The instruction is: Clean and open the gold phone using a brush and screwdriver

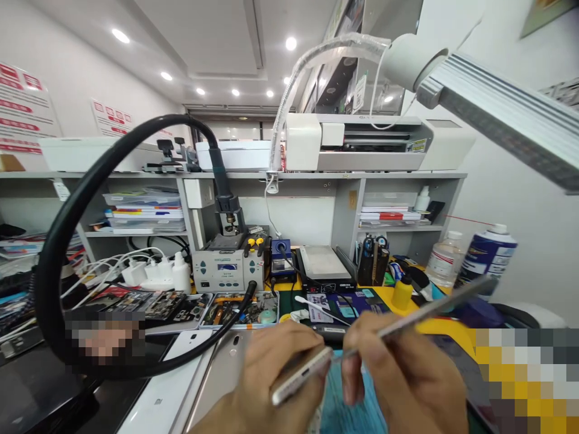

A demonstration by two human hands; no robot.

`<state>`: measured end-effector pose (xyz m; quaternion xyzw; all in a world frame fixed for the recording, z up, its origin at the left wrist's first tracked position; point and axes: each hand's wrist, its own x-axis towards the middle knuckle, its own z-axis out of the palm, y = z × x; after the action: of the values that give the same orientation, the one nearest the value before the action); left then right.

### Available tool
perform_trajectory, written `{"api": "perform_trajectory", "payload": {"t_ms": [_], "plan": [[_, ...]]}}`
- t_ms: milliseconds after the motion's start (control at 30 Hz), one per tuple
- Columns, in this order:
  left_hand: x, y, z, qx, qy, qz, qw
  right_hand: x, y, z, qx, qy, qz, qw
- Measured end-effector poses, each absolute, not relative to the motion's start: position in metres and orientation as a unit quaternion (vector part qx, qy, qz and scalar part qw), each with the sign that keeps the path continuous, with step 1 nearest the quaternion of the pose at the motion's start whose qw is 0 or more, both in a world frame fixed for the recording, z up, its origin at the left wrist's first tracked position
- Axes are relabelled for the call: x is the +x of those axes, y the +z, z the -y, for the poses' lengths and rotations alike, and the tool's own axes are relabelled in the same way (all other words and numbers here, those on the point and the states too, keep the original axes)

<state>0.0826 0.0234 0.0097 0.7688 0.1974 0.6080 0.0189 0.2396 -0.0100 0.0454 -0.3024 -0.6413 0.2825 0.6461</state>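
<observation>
My left hand is closed around a smartphone, whose narrow edge with a port faces me. In my right hand is a long, thin grey metal tool, gripped like a pen. Its exact kind is blurred. The tool's working tip comes close to the phone's right end; whether the two touch, I cannot tell. Beneath both hands lies a blue cloth or pad, partly hidden by my fingers.
Left of my hands lie a white phone or tablet and a gold one, crossed by a thick black hose. Behind stand a rework station, a parts tray, a hot plate, a yellow bottle and a spray can.
</observation>
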Motion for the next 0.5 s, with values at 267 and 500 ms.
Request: {"api": "perform_trajectory", "payload": {"t_ms": [267,500], "plan": [[0.063,0.020,-0.040,0.637,0.637,-0.371,0.225,0.293,0.051,-0.062,-0.503,0.197,0.732,0.414],[0.053,0.025,-0.052,0.563,0.683,-0.385,0.262,0.302,0.044,-0.074,-0.502,0.104,0.833,0.206]]}}
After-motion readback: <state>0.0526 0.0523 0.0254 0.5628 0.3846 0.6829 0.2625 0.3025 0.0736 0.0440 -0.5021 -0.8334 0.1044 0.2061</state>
